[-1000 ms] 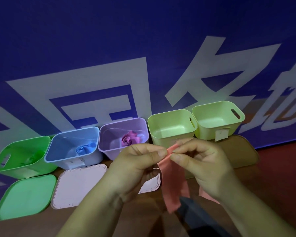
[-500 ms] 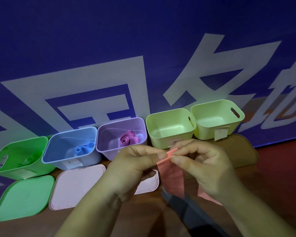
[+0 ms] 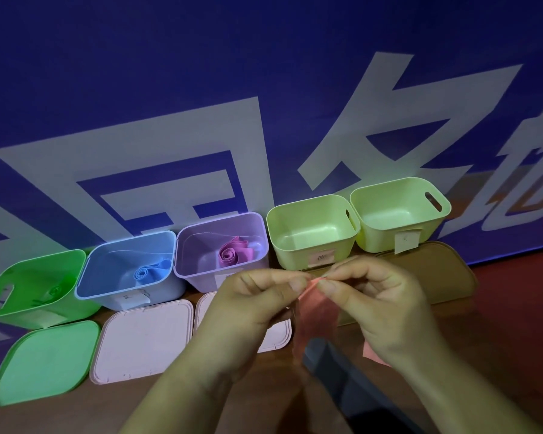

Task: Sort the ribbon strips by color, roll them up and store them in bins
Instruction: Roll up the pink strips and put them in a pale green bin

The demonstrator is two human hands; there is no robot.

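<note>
Hanging shorter than before, the strip (image 3: 317, 311) is pinched at its top by the left hand (image 3: 251, 308) and right hand (image 3: 380, 302); rolling is judged begun.

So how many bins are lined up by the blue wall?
5, in a row from left to right: the green bin, the blue bin, the purple bin, the first yellow-green bin and the last yellow-green bin. None seems hidden.
</note>
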